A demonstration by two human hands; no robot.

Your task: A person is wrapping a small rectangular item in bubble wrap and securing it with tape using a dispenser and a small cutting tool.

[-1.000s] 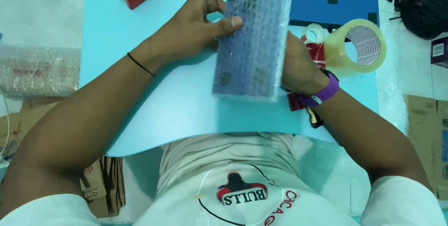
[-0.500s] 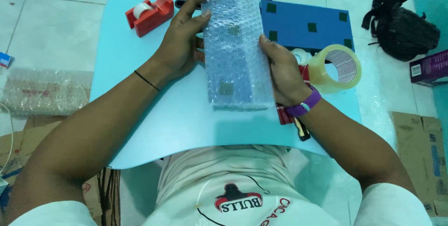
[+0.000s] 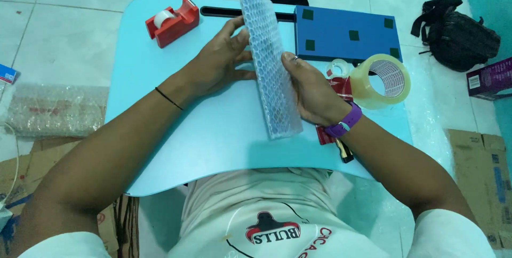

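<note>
left hand (image 3: 216,66): lying palm-in against the left face of the bubble-wrapped parcel (image 3: 269,63), fingers stretched nearly flat and spread, tips touching the wrap near its upper half. Not curling around it, just bracing.
left arm: coming in from the lower left, forearm crossing low over the lap table (image 3: 213,135), thin black band (image 3: 169,99) sitting at the wrist.
right hand (image 3: 314,90): pressing on the parcel's right face, thumb lying along the edge nearest the camera, the other fingers hiding behind the wrap. Partly closed grip, holding the parcel.
right arm: coming in from the lower right, elbow bent, purple watch (image 3: 344,125) sitting on the wrist.
parcel: standing on edge, pinched between both palms, lower end resting on the table just below the fingertips, upper end leaning away past them. Seen nearly edge-on, so its contents are not readable.
beyond the left fingers: red tape dispenser (image 3: 173,21) sitting well apart, toward the far left corner of the table.
beyond the right fingers: blue box (image 3: 346,34) lying flat on the far side of the table.
beside the right knuckles: roll of clear packing tape (image 3: 381,80) standing just past the hand, a smaller clear roll (image 3: 337,69) lying between it and the fingers.
under the right wrist: red object (image 3: 324,134) showing partly, cannot tell what it is.
</note>
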